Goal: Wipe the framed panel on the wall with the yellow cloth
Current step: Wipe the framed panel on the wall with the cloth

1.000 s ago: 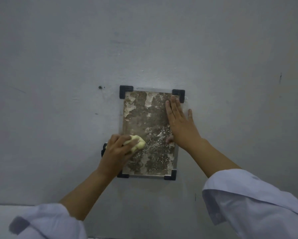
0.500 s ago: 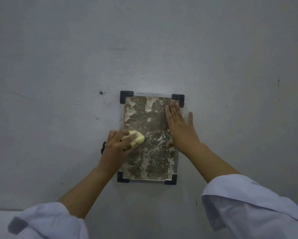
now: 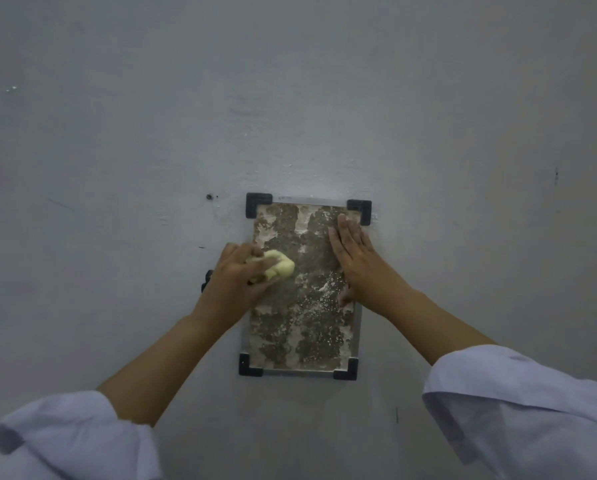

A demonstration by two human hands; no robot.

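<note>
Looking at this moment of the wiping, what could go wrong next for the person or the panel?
1. The yellow cloth is bunched small in the left hand, so bare fingers may rub the dirty framed panel.
2. The right hand lies flat on the panel's right side; that part may stay unwiped.
3. White specks on the panel may fall onto the sleeves below.

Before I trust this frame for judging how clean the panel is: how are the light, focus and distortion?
Head view: dim, flat light, no glare on the framed panel; its white specks read sharply; yellow cloth and both hands, left and right, show no motion blur; wide-angle lens skews the frame slightly.
</note>
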